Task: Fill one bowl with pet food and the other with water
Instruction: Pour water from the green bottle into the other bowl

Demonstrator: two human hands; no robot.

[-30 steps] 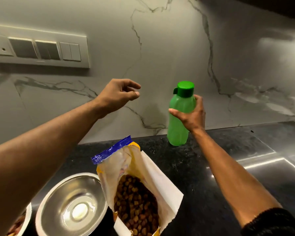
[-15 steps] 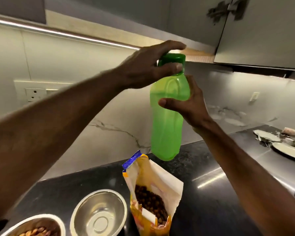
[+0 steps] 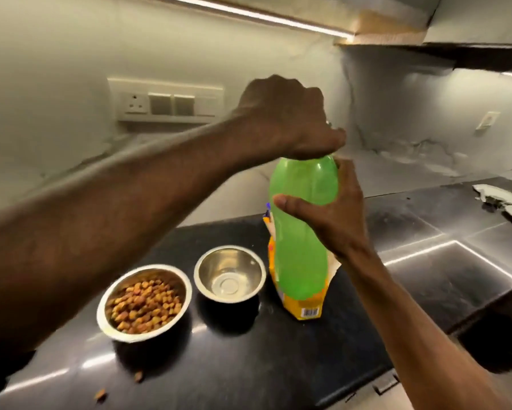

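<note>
My right hand [image 3: 334, 214] grips a translucent green bottle [image 3: 302, 232] around its upper body and holds it upright in the air above the counter. My left hand [image 3: 287, 116] is curled over the bottle's top, hiding the cap. Two steel bowls stand on the black counter [image 3: 248, 365] below. The left bowl [image 3: 143, 301] holds brown kibble. The right bowl [image 3: 229, 273] holds no food. A yellow pet food bag [image 3: 306, 309] stands behind the bottle, mostly hidden by it.
A couple of loose kibble pieces [image 3: 137, 375] lie near the counter's front edge. A wall socket and switch panel [image 3: 166, 103] sits behind my left arm. Plates [image 3: 503, 196] lie at the far right of the counter.
The bottle was lifted off the counter by my right hand. My left hand came onto its cap and now covers it fully. The view has shifted so both bowls show.
</note>
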